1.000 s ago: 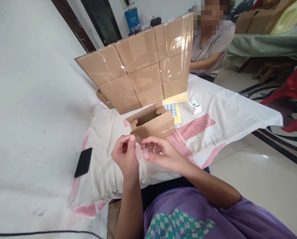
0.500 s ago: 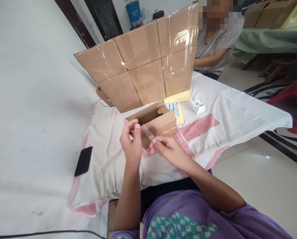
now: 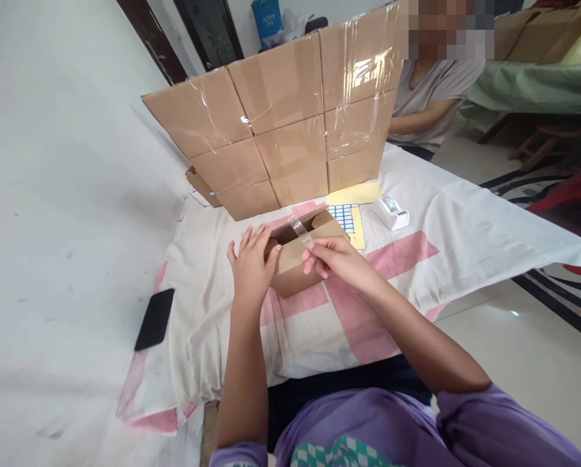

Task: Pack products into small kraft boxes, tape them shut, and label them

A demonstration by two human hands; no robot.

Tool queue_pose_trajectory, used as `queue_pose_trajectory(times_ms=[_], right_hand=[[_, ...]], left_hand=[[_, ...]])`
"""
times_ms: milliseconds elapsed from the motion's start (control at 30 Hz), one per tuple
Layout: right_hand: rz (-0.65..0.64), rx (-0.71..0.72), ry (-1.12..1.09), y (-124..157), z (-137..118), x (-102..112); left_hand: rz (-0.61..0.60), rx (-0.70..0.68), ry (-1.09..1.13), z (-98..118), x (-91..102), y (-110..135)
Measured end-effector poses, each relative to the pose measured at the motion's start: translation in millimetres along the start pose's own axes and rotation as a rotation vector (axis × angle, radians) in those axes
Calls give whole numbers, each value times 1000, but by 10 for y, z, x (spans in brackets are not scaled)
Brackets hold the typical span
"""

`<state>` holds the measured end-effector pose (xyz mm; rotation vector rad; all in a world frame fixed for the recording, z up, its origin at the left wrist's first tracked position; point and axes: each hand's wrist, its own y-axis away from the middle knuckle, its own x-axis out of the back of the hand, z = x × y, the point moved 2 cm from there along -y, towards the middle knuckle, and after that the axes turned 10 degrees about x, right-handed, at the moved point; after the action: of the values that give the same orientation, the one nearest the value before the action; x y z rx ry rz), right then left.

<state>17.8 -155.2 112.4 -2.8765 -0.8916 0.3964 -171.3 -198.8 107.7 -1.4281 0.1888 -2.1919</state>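
Observation:
A small cardboard box [image 3: 300, 272], partly open at the top, rests on the cloth in front of me. My left hand [image 3: 252, 263] lies at its left end with the fingers spread, touching the box edge. Between the thumb and fingers of my right hand [image 3: 330, 258] is a short strip of clear tape [image 3: 300, 230]. The strip sticks up and away from the fingertips, over the box's dark opening. Part of the box's left end is hidden behind my left hand.
A tall panel of joined cardboard [image 3: 290, 123] stands behind the box. To the right are a white tape dispenser [image 3: 392, 214] and a yellow-edged sheet with a blue grid [image 3: 351, 224]. A black phone [image 3: 155, 320] lies at the left edge. Another person [image 3: 431, 104] sits beyond the panel.
My left hand has let go of the tape's other end or moved off it, opening onto the box's left end. The right hand has moved slightly up and right with the tape.

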Motion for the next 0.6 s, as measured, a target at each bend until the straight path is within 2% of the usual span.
queue_pose_trajectory(times_ms=[200, 300, 400, 500, 600], right_hand=[[21, -278, -43, -240, -58, -10], [-27, -320, 3, -332, -90, -13], [-57, -332, 79, -438, -155, -12], [-76, -270, 186, -528, -350, -28], [-92, 6, 185, -556, -638, -87]], left_hand=[[-189, -13, -133, -3, -45, 177], [-260, -15, -236, 53, -26, 218], [-281, -22, -294, 91, -17, 249], [-260, -31, -309, 86, -35, 276], [-249, -17, -303, 72, -57, 283]])
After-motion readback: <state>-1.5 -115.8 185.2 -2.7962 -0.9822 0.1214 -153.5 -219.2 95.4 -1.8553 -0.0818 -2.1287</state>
